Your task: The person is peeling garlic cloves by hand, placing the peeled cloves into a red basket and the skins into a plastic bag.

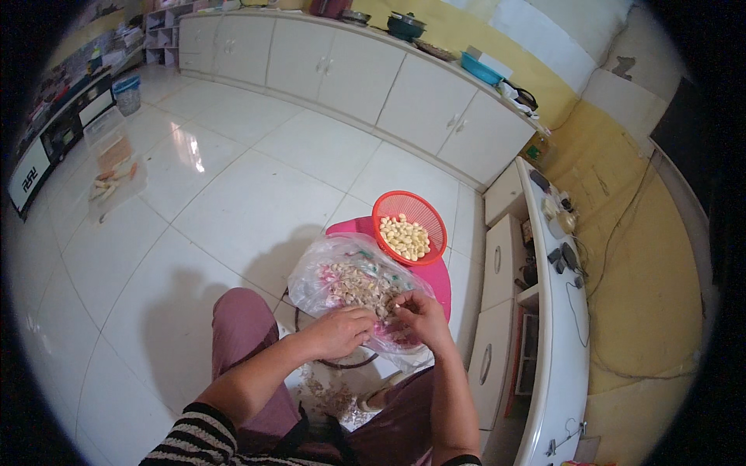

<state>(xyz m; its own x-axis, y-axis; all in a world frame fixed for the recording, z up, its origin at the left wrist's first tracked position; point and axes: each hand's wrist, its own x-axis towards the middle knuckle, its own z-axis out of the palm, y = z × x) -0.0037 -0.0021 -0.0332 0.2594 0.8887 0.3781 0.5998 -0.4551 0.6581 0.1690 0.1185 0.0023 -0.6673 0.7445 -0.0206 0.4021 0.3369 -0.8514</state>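
Observation:
A clear plastic bag (305,271) lies spread over a pink stool (437,277), holding a heap of unpeeled garlic cloves (361,286) and loose skins. Over the near right part of the heap, my right hand (423,318) is closed, thumb and fingers pinching a small pale garlic clove. My left hand (342,332) is just left of it, above the bag's near edge. Its fingers are curled together and whatever they hold is hidden. Just beyond the bag, a red plastic basket (434,217) rests on the stool with peeled garlic cloves (405,237) in it.
Dry skins (330,392) litter the floor between my legs. White low cabinets (350,66) line the far wall, and a white drawer unit (497,268) stands close on the right. A clear tray (116,182) with food sits on the tiles at left, near a blue bin (127,97).

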